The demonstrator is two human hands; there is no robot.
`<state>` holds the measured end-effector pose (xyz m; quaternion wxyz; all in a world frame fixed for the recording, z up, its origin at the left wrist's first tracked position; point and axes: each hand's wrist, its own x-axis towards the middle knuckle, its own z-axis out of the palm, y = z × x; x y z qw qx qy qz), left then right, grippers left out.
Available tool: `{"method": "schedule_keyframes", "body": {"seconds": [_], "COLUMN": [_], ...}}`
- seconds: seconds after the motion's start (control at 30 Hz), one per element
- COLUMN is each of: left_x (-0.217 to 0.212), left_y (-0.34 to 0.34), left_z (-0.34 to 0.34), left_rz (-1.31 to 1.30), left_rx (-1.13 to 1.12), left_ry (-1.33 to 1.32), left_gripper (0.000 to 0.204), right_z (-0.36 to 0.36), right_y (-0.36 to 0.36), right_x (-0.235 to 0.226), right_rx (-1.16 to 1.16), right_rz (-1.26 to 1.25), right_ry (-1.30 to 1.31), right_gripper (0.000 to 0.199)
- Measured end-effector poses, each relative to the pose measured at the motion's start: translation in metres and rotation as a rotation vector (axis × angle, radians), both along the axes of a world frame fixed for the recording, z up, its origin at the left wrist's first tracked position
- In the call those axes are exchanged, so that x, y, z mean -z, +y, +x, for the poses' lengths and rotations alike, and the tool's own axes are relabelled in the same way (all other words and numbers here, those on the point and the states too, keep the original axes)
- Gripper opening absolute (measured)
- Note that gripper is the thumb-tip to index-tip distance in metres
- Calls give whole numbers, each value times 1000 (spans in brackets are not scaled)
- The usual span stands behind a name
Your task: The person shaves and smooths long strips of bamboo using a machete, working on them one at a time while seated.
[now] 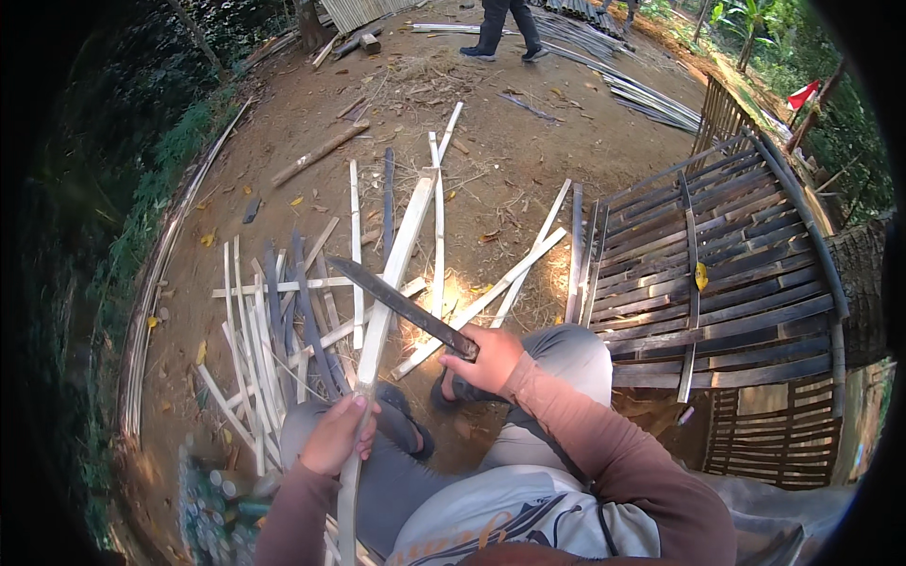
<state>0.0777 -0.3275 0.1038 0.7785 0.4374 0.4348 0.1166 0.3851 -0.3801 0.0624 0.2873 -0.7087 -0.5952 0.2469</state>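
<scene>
Bamboo everywhere on the dirt ground (491, 179). Left hand (337, 434) closed tight around a long pale bamboo strip (389, 283), low down near the knees, with the far end slanting up and away over the ground. Held that way, maybe, to keep it steady for cutting. Right hand (486, 360) wrapped shut around the handle of a big dark knife (401, 304), blade crossing the strip, edge touching it or just above, hard to tell. More thin strips (274, 330) scattered in a heap just to the left. Woven bamboo panel (727, 274) lying flat on the right, well apart.
</scene>
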Motion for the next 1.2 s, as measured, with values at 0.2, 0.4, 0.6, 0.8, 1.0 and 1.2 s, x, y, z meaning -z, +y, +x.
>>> {"method": "schedule_keyframes", "body": {"seconds": [0.2,0.4,0.6,0.8,1.0,1.2], "left_x": [11,13,19,15,19,15], "left_y": [-2,-4,-3,-8,-1,-5], "left_z": [-1,0,4,-4,2,-6], "left_rz": [-142,-133,-45,-31,-4,-6], "left_rx": [-37,5,88,60,75,94], "left_ry": [-1,-13,70,89,75,66], "left_gripper": [29,30,30,28,30,30], "right_z": [25,9,63,27,87,68], "right_y": [31,29,57,40,58,60], "right_x": [3,-23,-24,-33,-31,-39], "right_rx": [-29,-118,172,-194,204,-31], "right_rz": [-219,-234,-313,-303,-342,-419], "right_ry": [-258,-367,-351,-449,-271,-420], "right_gripper": [29,30,33,36,37,40]}}
